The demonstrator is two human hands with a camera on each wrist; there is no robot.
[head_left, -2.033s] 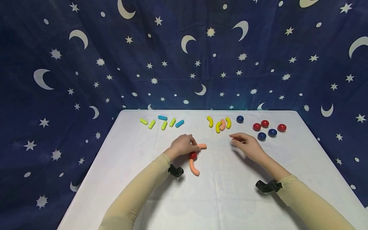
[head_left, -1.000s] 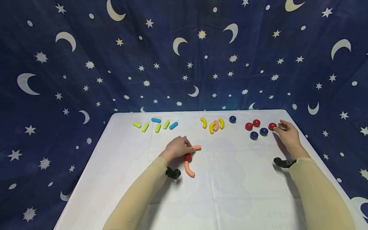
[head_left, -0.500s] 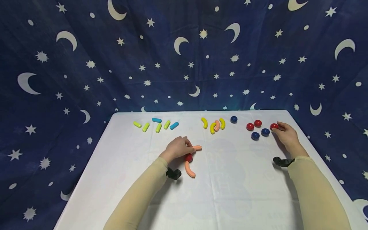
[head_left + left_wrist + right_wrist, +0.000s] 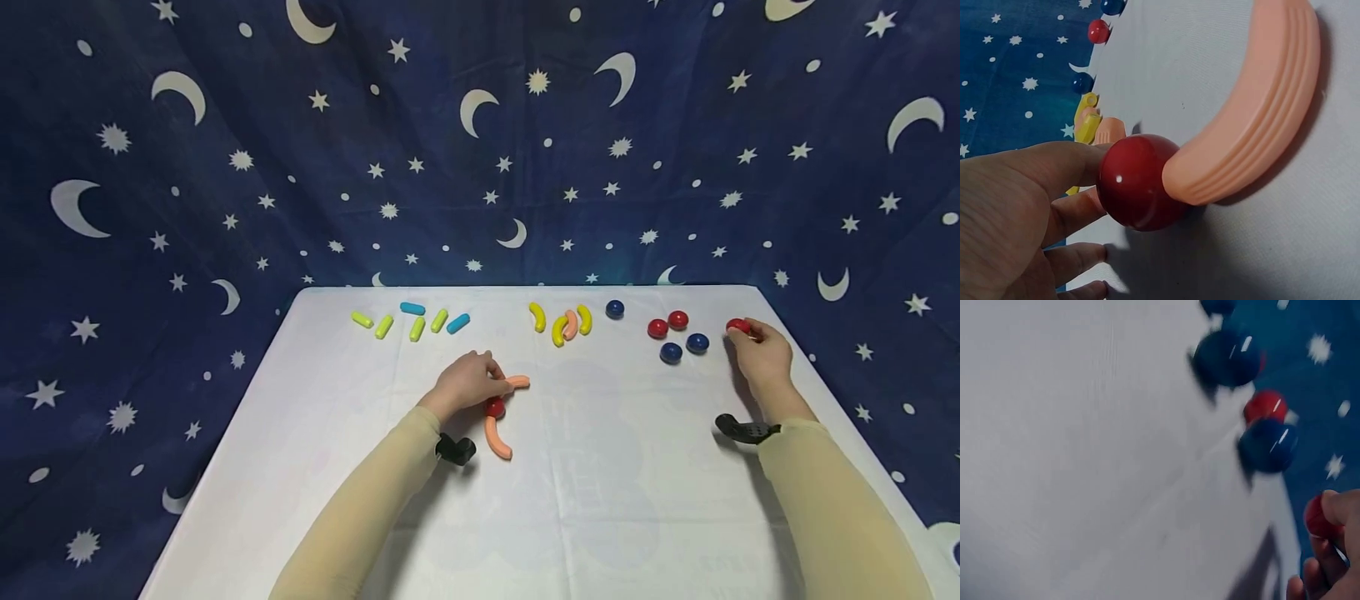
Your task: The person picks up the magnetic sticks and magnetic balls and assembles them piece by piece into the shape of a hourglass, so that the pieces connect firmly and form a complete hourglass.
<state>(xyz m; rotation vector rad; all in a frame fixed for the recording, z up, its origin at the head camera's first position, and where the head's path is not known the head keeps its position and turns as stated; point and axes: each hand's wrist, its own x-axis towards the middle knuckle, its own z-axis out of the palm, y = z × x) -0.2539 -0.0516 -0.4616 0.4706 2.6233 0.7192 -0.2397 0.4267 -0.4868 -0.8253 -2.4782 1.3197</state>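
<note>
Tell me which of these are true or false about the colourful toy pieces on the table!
1. The right hand pinches a red ball. True.
2. The left hand holds a blue ball. False: its fingers are on a red ball joined to a curved orange piece.
3. The table has a white cover. True.
4. The yellow curved pieces lie inside a box. False: they lie loose on the table.

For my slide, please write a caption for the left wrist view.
Left hand holds a red ball joined to a curved orange piece.
</note>
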